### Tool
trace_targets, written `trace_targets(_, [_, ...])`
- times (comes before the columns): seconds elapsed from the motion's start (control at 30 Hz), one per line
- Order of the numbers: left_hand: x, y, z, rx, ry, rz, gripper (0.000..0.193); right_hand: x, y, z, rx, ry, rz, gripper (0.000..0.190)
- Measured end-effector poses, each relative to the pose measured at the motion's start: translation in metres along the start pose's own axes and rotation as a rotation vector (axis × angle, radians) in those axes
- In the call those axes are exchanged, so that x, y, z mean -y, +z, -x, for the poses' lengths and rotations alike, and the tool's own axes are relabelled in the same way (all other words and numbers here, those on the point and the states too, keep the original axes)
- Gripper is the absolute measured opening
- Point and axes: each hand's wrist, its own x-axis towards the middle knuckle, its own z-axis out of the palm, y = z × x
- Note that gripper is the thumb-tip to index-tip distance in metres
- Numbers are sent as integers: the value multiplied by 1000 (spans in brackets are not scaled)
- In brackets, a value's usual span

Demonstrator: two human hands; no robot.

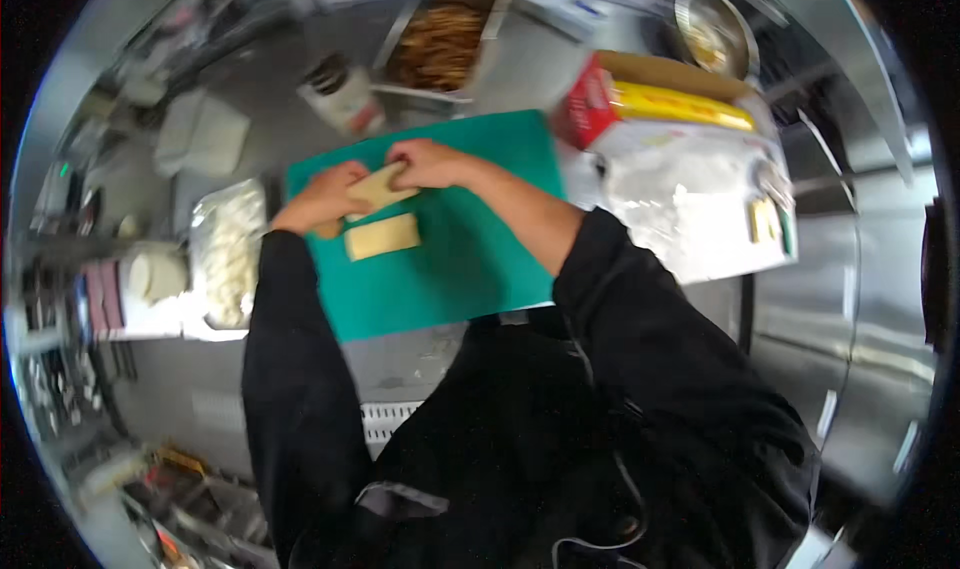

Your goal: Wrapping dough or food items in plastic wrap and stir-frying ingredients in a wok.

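Observation:
A pale yellow block (381, 189), perhaps cheese, is held between my two hands over the green cutting board (465, 269). My left hand (324, 195) grips its left end, and my right hand (427, 164) has its fingers on the right end. Just below, a second pale yellow block (382, 237) lies flat on the board. A small tan piece (328, 228) shows under my left hand; I cannot tell what it is.
Left of the board lies a clear bag of white pieces (229, 258). Behind it stand a white container (351, 104) and a metal tray of brown strips (442, 44). At the right are a red and white box (589, 104), clear plastic (652, 194) and a metal bowl (716, 33).

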Motion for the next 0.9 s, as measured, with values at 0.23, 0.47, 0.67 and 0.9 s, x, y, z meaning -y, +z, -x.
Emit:
trace_targets(0.23, [-144,34,-11,204,30,704,52,-1,-73,155,-84,96,-506,45])
trace_targets(0.47, [-291,147,-101,437,135,890,48,-52,-177,353,-206,284,-498,39])
trace_targets(0.67, [-373,220,-189,397,222,776,40,-113,-249,446,-368,367,-631,31])
trace_targets(0.9, [-358,284,-228,216,-126,929,40,-205,-237,443,-472,389,-707,39])
